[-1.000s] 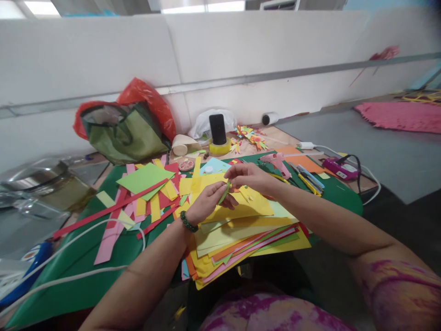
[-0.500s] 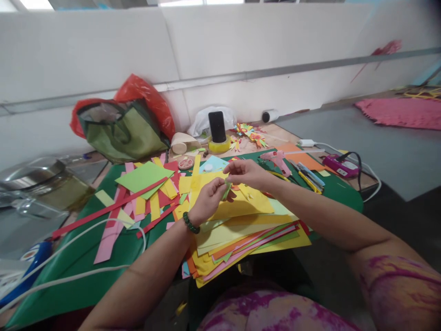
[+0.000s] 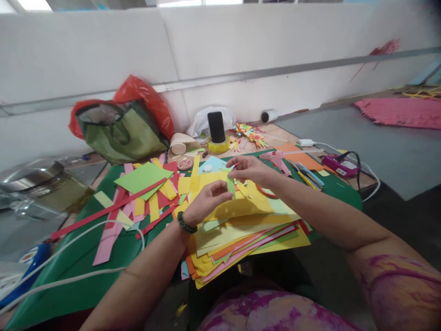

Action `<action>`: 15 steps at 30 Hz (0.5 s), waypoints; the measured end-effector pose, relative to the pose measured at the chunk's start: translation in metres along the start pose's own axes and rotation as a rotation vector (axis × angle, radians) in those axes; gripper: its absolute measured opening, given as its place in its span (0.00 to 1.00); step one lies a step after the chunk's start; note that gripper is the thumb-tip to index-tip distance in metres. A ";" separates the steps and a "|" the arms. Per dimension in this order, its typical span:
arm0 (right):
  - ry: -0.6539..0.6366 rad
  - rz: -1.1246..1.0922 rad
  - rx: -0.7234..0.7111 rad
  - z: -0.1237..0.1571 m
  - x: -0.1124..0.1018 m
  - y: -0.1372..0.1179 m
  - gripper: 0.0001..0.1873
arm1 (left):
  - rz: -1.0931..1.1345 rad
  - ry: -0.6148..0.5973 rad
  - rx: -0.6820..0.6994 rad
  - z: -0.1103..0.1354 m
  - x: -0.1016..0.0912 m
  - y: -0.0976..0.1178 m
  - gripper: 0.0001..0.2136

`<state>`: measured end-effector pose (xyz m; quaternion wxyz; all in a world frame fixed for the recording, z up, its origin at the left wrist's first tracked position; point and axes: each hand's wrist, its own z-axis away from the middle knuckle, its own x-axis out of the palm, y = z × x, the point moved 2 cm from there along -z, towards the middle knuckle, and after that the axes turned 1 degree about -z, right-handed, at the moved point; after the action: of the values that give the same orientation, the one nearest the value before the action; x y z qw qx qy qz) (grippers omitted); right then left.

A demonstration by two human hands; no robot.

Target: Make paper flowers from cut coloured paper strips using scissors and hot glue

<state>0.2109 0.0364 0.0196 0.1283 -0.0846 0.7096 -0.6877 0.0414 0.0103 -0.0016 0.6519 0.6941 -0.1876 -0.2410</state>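
My right hand (image 3: pixel 250 169) pinches the top end of a short light-green paper strip (image 3: pixel 231 187), which hangs down between my hands. Just left of it is my left hand (image 3: pixel 211 198), its fingers loosely bent and the thumb apart from them, close to the strip's lower end. Whether the thumb touches the strip is hard to see. Beneath both hands lies a yellow sheet (image 3: pixel 248 207) with small paper scraps on it, on top of a stack of coloured paper (image 3: pixel 241 250). A round red-rimmed item (image 3: pixel 267 193) is partly hidden behind my right forearm.
Cut paper strips and a green sheet (image 3: pixel 144 180) cover the left side. A pink glue gun (image 3: pixel 280 162), cutters (image 3: pixel 308 177) and a purple power socket (image 3: pixel 340 166) are to the right. Behind stand a phone (image 3: pixel 216 127), a tape roll (image 3: pixel 218 146) and a green bag (image 3: pixel 124 133). A white cable (image 3: pixel 103 223) crosses the left.
Half a second ago both hands held the green paper together. My left hand has moved slightly left and down with its fingers loosened, and the strip now hangs from my right hand.
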 end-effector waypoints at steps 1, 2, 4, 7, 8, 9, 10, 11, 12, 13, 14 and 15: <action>0.010 0.016 0.000 0.000 0.002 0.002 0.16 | 0.009 0.021 -0.010 0.000 0.000 0.000 0.20; 0.017 0.034 -0.001 0.000 0.004 0.004 0.15 | 0.010 0.036 -0.023 0.000 -0.001 -0.002 0.20; 0.039 0.079 -0.008 0.002 0.011 0.008 0.13 | -0.026 0.035 -0.043 -0.002 -0.002 -0.006 0.20; 0.061 0.306 -0.073 0.010 0.011 0.006 0.08 | -0.142 0.031 -0.001 -0.004 -0.007 -0.010 0.18; 0.093 0.462 -0.100 0.014 0.004 0.003 0.08 | -0.205 0.047 0.031 -0.005 -0.010 -0.011 0.17; 0.158 0.659 -0.113 0.019 -0.005 -0.001 0.09 | -0.296 0.077 0.077 -0.005 -0.012 -0.010 0.16; 0.254 0.874 -0.100 0.025 -0.018 -0.005 0.13 | -0.417 0.103 0.131 -0.005 -0.014 -0.010 0.14; 0.403 1.083 -0.014 0.031 -0.034 -0.008 0.17 | -0.557 0.110 0.189 -0.005 -0.014 -0.009 0.12; 0.517 1.242 0.111 0.037 -0.051 -0.009 0.21 | -0.702 0.088 0.241 -0.005 -0.013 -0.009 0.10; 0.560 1.347 0.231 0.043 -0.066 -0.008 0.24 | -0.835 0.038 0.282 -0.005 -0.011 -0.010 0.08; 0.569 1.377 0.306 0.046 -0.080 -0.006 0.26 | -0.944 -0.031 0.307 -0.005 -0.008 -0.012 0.07; 0.578 1.398 0.352 0.049 -0.091 -0.001 0.28 | -1.025 -0.106 0.318 -0.005 -0.005 -0.015 0.06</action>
<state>0.3121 0.0167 0.0259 0.3539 0.5870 0.4836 -0.5443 0.0397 0.0185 -0.0161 0.3275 0.7737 0.1083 -0.5315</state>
